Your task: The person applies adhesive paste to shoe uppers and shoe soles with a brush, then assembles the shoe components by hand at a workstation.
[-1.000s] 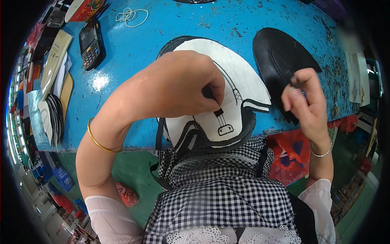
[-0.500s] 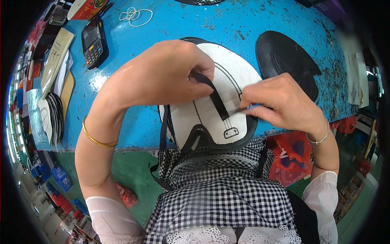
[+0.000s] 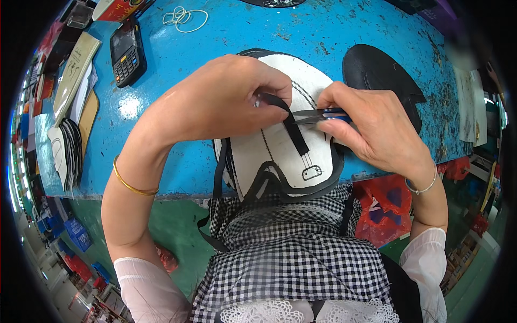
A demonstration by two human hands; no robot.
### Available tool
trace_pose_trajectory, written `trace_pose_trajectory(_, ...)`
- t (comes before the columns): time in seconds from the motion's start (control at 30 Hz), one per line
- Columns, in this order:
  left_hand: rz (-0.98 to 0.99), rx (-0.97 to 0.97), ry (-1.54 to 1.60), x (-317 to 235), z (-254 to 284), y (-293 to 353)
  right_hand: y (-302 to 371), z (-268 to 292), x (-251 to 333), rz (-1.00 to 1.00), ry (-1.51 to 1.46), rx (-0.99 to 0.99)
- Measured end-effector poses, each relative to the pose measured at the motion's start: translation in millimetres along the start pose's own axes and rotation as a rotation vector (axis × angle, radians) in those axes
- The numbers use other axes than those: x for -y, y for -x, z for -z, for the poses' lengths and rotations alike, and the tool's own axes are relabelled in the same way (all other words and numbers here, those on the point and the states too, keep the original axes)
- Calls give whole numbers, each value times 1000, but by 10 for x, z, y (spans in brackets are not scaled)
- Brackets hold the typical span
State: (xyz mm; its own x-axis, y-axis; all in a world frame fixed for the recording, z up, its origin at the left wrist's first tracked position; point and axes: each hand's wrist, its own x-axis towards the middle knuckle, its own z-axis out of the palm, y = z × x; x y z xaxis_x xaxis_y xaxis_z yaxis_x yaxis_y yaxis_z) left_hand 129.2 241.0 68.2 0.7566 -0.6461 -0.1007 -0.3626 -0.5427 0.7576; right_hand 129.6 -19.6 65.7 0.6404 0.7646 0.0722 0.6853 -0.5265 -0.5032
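Observation:
My left hand [image 3: 237, 97] pinches a narrow black strap [image 3: 295, 134] between thumb and fingers. The strap runs down over a white stitched panel with a black edge [image 3: 258, 161], which lies on a stack of similar pieces at the table's near edge. A small stitched outline of a buckle shape [image 3: 312, 172] shows just below the strap's end. In my right hand [image 3: 371, 121] are thread snips [image 3: 323, 114] with blue handles. Their blades are apart, and the tips reach the strap close to my left fingertips.
A black shaped piece [image 3: 379, 75] lies at the right on the blue table [image 3: 167, 70]. Farther left are a handheld keypad device [image 3: 128, 56], a loose pale cord [image 3: 186, 20] and a bundle of cut pieces [image 3: 67, 151]. A red plastic bag [image 3: 382, 210] hangs below the table edge.
My right hand has moved up and slightly left, carrying the snips from the strap's lower end to near my left fingers. The left hand keeps its hold, shifted slightly right.

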Motion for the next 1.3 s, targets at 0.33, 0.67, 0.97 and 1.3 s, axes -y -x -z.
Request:
trace_pose_trajectory(0.33, -155, -273, -39, -1, -222, 119, 96, 191, -102, -119, -181, 126)
trace_pose_trajectory(0.67, 79, -109, -13, -197, -172, 97, 182, -36, -49, 201, -90, 81)
trace_pose_trajectory(0.97, -22, -239, -100, -135, -301, 50, 135, 6, -42, 217, -32, 80)
trace_pose_trajectory(1.3, -75, -192, -57, -32, -278, 16, -34, -27, -16, 224, 174, -53)
